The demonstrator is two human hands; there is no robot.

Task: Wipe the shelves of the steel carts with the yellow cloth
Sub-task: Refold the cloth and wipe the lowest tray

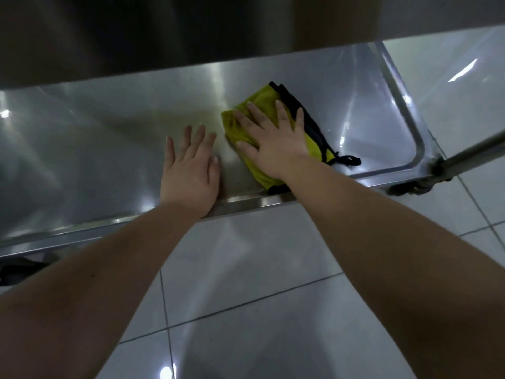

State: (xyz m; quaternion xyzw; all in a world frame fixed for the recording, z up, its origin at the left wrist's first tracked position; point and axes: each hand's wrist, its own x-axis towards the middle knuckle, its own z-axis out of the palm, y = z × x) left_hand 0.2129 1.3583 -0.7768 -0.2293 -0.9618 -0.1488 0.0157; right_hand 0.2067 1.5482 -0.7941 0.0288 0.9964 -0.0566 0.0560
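Now the yellow cloth (262, 105) lies folded on the cart's lower shelf (95, 132), right of the middle and close to the near rim (246, 201). It has black trim along its right edge, and a black loop (348, 160) trails off its corner. The right hand (276, 143) presses it flat, grip open, fingers spread straight over the fabric. Just to its left, the left hand (191, 170) rests on bare steel, grip open too, holding nothing. As I judge it, under a flat palm alone the cloth could bunch or slip on the slick steel, and the loop might snag near the corner post (470, 154). The shelf is tray-like with a raised edge, and the cloth lies inside it.
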